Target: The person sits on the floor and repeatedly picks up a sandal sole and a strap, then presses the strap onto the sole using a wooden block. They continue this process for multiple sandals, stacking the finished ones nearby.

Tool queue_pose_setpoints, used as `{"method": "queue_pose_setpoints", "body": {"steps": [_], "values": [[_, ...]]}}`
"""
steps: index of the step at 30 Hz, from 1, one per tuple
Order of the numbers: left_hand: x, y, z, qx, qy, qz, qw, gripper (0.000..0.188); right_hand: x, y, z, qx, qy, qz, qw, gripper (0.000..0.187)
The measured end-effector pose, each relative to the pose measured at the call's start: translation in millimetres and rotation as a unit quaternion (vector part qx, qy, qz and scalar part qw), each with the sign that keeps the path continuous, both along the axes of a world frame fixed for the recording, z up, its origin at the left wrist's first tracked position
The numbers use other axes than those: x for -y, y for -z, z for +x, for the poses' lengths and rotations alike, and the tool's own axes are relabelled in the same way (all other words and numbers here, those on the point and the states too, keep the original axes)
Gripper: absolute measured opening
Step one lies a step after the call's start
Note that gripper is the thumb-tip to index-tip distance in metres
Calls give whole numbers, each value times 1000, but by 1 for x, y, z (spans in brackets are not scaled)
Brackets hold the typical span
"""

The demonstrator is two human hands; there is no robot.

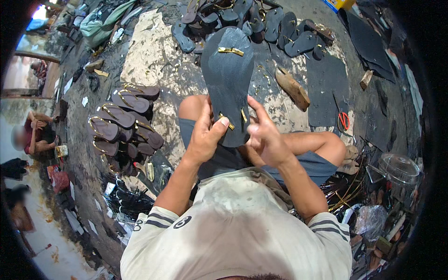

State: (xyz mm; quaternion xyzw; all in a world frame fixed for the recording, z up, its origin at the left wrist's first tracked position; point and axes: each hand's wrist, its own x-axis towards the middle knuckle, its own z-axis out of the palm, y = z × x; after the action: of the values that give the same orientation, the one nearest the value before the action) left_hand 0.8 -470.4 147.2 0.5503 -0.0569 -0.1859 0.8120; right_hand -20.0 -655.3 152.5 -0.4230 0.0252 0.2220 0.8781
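I hold a dark grey sandal sole upside down in front of me, its toe end pointing away. Gold strap ends poke through it near the toe and at both sides of the heel. My left hand grips the heel end, thumb pressed on the left gold strap end. My right hand holds the heel's right side, fingers by the other strap end. Both hands rest above my bent knees.
A stack of finished brown sandals with gold straps lies at my left. Several dark soles lie ahead. A wooden shoe last, red-handled scissors and dark rubber sheets sit to the right. Other people sit at far left.
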Motion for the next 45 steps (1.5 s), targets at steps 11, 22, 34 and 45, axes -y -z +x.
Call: {"method": "queue_pose_setpoints", "body": {"steps": [11,22,34,45], "values": [[-3,-4,1,95,-3,118,988,77,-17,14,4,28,63,-45,997,70],[2,-9,40,119,-186,-151,964,80,-20,1,13,279,208,-378,858,89],[-189,65,144,42,-475,191,858,51,57,81,76,162,22,-593,789,70],[-237,136,-17,101,-351,633,683,33,201,234,264,-10,309,-597,741,53]]}}
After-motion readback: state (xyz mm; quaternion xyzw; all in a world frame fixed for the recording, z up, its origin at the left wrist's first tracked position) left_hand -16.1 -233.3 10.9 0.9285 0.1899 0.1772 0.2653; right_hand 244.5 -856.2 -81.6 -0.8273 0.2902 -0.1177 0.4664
